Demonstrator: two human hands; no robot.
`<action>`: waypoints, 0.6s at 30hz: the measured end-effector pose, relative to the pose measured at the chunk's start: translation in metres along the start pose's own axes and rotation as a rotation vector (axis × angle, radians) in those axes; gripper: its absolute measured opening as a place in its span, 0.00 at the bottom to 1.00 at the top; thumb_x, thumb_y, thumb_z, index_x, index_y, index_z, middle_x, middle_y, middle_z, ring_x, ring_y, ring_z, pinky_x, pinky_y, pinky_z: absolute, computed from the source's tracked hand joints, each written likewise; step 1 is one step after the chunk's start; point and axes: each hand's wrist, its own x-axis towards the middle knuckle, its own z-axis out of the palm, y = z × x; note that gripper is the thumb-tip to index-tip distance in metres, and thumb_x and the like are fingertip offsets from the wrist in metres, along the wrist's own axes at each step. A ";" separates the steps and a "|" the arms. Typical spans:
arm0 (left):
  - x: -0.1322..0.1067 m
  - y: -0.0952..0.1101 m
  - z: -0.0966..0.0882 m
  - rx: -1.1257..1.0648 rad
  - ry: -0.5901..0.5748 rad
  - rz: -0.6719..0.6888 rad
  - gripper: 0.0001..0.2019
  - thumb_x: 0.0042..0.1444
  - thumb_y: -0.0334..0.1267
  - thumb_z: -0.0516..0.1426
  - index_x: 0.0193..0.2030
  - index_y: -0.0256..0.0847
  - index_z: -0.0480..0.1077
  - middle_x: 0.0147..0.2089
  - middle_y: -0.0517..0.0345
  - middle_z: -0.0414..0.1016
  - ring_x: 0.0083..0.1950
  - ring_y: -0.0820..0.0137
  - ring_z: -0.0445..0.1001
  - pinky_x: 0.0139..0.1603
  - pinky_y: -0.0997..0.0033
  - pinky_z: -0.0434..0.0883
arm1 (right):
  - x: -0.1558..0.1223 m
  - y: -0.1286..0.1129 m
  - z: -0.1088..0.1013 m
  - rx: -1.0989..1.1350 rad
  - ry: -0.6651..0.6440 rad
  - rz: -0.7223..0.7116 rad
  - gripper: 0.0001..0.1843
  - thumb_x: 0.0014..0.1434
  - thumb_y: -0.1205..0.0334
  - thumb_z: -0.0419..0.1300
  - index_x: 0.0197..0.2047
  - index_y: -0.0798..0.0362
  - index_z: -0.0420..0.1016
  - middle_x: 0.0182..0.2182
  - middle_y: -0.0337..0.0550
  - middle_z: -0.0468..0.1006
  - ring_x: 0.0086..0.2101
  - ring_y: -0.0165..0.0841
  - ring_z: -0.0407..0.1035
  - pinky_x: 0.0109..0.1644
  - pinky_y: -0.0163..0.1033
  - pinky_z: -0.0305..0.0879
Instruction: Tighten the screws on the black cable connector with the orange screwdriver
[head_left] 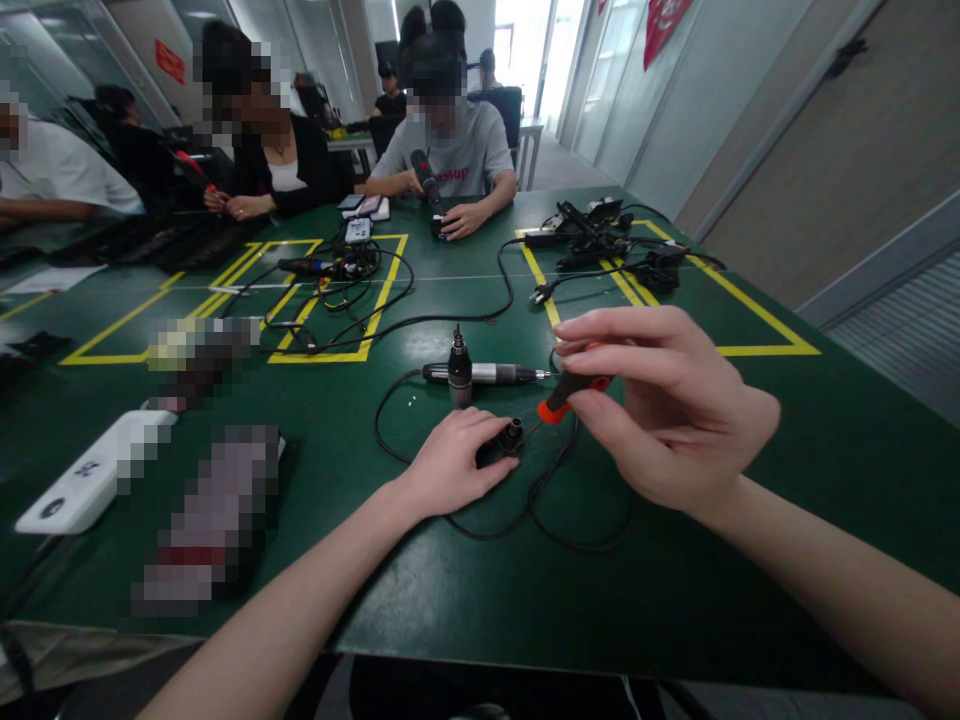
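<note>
My left hand (451, 462) rests low over the green table, its thumb and fingers closed around a small dark cylindrical part (513, 434) with a metal top. In my right hand (671, 405) is a screwdriver (559, 397) with a black and orange-red handle, pinched between thumb and fingertips. Its thin shaft slants down to the left, with the tip close to the dark part; whether they touch I cannot tell. Just beyond my left hand, a black and grey pointed cylinder (460, 372) stands upright. Behind it lies a silver and black pen-shaped tool (491, 374) with a cable.
A black cable (585, 547) loops near my hands. At left are a white power strip (94, 475) and a blurred flat object (217, 510). Tangled cables (352, 262) and black adapters (592, 235) lie farther back. Across the table, a person (457, 140) holds a dark tool.
</note>
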 end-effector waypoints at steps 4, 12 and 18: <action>0.000 0.000 0.001 0.000 -0.001 0.005 0.08 0.62 0.39 0.66 0.44 0.38 0.76 0.42 0.53 0.79 0.45 0.62 0.76 0.50 0.61 0.72 | 0.001 0.000 0.000 -0.048 0.020 0.006 0.15 0.59 0.73 0.68 0.44 0.43 0.85 0.40 0.43 0.86 0.38 0.39 0.81 0.40 0.48 0.81; 0.000 -0.001 0.001 0.010 0.007 0.002 0.10 0.63 0.40 0.66 0.46 0.38 0.77 0.42 0.53 0.79 0.45 0.62 0.76 0.50 0.61 0.72 | 0.000 -0.001 0.001 0.022 0.003 0.000 0.17 0.61 0.75 0.64 0.46 0.44 0.84 0.41 0.43 0.88 0.40 0.40 0.82 0.43 0.48 0.80; -0.001 0.000 0.000 -0.002 0.006 0.004 0.08 0.63 0.39 0.65 0.46 0.39 0.76 0.42 0.54 0.79 0.45 0.63 0.76 0.50 0.62 0.72 | 0.002 0.001 0.001 0.017 -0.005 -0.020 0.19 0.62 0.74 0.61 0.49 0.43 0.84 0.40 0.43 0.89 0.41 0.42 0.83 0.46 0.52 0.80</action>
